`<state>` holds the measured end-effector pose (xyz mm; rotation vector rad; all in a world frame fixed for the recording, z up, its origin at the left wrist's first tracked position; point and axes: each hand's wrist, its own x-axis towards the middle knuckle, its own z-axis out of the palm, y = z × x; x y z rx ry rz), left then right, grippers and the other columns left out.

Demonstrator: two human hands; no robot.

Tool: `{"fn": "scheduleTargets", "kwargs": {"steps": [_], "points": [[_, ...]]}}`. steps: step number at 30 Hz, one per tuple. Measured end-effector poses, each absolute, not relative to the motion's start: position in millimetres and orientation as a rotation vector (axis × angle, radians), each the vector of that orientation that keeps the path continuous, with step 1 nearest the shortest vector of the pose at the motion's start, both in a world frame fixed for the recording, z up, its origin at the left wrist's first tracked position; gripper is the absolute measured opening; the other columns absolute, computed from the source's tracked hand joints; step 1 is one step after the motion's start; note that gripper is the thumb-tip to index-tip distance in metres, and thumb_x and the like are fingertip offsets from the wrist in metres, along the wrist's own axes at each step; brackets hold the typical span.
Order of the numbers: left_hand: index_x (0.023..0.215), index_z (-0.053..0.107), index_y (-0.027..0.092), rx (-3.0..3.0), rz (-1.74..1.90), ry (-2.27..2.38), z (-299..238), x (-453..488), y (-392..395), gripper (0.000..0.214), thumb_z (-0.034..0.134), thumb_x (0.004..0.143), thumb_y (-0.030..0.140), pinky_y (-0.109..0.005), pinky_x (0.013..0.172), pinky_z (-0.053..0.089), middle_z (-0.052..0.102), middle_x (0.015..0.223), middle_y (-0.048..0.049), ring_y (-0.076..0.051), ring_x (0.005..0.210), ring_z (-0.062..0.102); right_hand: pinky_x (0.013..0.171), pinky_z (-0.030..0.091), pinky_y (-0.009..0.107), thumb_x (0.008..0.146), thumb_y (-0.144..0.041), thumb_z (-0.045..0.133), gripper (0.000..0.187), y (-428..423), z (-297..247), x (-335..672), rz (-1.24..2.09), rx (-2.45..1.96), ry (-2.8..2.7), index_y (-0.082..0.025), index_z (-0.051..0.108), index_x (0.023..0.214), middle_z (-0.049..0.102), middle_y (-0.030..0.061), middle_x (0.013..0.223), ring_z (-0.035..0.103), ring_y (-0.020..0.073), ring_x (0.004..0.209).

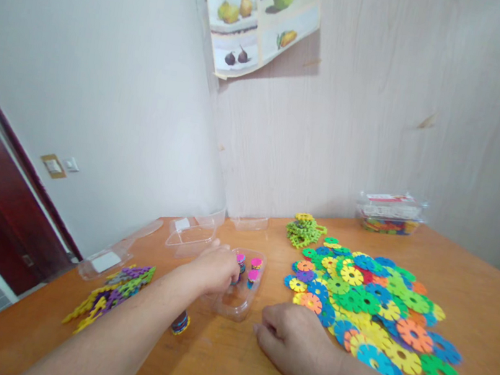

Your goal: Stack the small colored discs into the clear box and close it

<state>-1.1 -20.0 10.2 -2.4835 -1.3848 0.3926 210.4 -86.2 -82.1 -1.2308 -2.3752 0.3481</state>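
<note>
"Bare forearms (115, 336) are closest, one from each side, above a wooden counter (213, 370). Where is the left hand (214, 270)?"

"Over the left side of a clear plastic tray (236, 304), right at the small stacks (256, 265). Its fingers curl downward, drawn together, but the tips are hidden, so one cannot tell whether they grip a stack or only touch it."

"How do those stacks look?"

"Short and round, like little columns. The tops are bright pink; the sides run darker, with bluish tones. Three show fairly clearly in the far half of the tray, and what sits under the fingers is partly covered."

"Anything similar outside it?"

"A banded column (181, 322) on the counter, dark and blue with a yellow lower edge. The left forearm hides part of it."

"And the right hand (293, 341)?"

"It rests on the counter, right of the tray and apart from it, fingers loosely folded under. The palm is out of sight, so whether it has hold of anything cannot be told."

"What lies around it?"

"Notched discs (355, 300) in green, blue, yellow and orange, spread in a heap just beside it. Farther back sits a pile of green pieces (304, 233)."
</note>
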Motion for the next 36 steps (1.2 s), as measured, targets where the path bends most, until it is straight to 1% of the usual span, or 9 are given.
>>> {"fn": "scheduleTargets", "kwargs": {"steps": [3,10,14,18,23,28,32,36], "points": [[0.077,0.075,0.032,-2.451,0.370,-1.418,12.6,-3.1,-19.7,0.024,0.058,0.072,0.016,-0.040,0.080,0.039,0.072,0.076,-0.0036,-0.024,0.083,0.061,0.057,0.027,0.025,0.090,-0.036,0.045,0.031,-85.8,-83.1,210.7,0.355,-1.238,-2.373,-0.021,0.058,0.066,0.067,0.0020,0.069,0.056,0.0130,0.063],[0.090,0.075,0.036,-2.507,0.347,-1.445,7.8,-10.7,-14.9,0.031,0.055,0.074,0.018,-0.035,0.082,0.041,0.075,0.088,0.0008,-0.021,0.087,0.063,0.057,0.027,0.026,0.090,-0.034,0.045,0.030,-84.0,-85.4,209.9,0.347,-1.244,-2.378,-0.021,0.058,0.066,0.067,0.0019,0.070,0.056,0.0131,0.063],[0.091,0.074,0.036,-2.500,0.366,-1.415,5.7,-8.8,-14.9,0.030,0.055,0.076,0.019,-0.034,0.081,0.041,0.074,0.090,-0.0002,-0.021,0.088,0.063,0.058,0.027,0.026,0.090,-0.035,0.045,0.030,-83.1,-88.4,210.3,0.345,-1.241,-2.378,-0.021,0.058,0.067,0.067,0.0019,0.070,0.056,0.0131,0.063],[0.087,0.075,0.032,-2.457,0.404,-1.418,4.6,-5.5,-17.1,0.025,0.056,0.075,0.021,-0.037,0.081,0.040,0.073,0.086,-0.0042,-0.023,0.088,0.063,0.058,0.027,0.026,0.090,-0.035,0.046,0.029,-83.2,-88.8,211.4,0.340,-1.235,-2.377,-0.021,0.058,0.067,0.068,0.0018,0.070,0.056,0.0131,0.063],[0.086,0.075,0.033,-2.455,0.413,-1.426,5.8,-8.0,-17.4,0.028,0.054,0.073,0.018,-0.038,0.080,0.041,0.074,0.086,-0.0027,-0.023,0.086,0.064,0.058,0.027,0.026,0.090,-0.034,0.045,0.031,-85.9,-82.8,210.8,0.359,-1.238,-2.379,-0.021,0.059,0.066,0.068,0.0020,0.071,0.056,0.0130,0.064],[0.075,0.073,0.026,-2.355,0.457,-1.496,9.2,-4.6,-19.5,0.019,0.055,0.075,0.021,-0.040,0.079,0.042,0.072,0.079,-0.0071,-0.025,0.082,0.065,0.058,0.028,0.026,0.090,-0.035,0.046,0.031,-86.5,-81.9,209.9,0.375,-1.239,-2.375,-0.021,0.059,0.067,0.069,0.0022,0.072,0.058,0.0133,0.065],[0.071,0.072,0.021,-2.267,0.544,-1.493,5.6,3.8,-20.4,0.013,0.059,0.074,0.023,-0.044,0.085,0.041,0.070,0.077,-0.0104,-0.027,0.083,0.065,0.057,0.027,0.025,0.090,-0.036,0.045,0.031,-85.9,-82.1,210.5,0.370,-1.229,-2.363,-0.021,0.058,0.067,0.069,0.0014,0.070,0.058,0.0128,0.064],[0.068,0.070,0.020,-2.241,0.581,-1.553,-0.2,7.9,-19.8,0.010,0.065,0.069,0.028,-0.046,0.092,0.039,0.069,0.076,-0.0102,-0.028,0.087,0.064,0.056,0.027,0.026,0.089,-0.035,0.046,0.030,-88.1,-76.8,210.4,0.355,-1.231,-2.362,-0.021,0.057,0.065,0.069,0.0011,0.070,0.058,0.0126,0.063]]}}
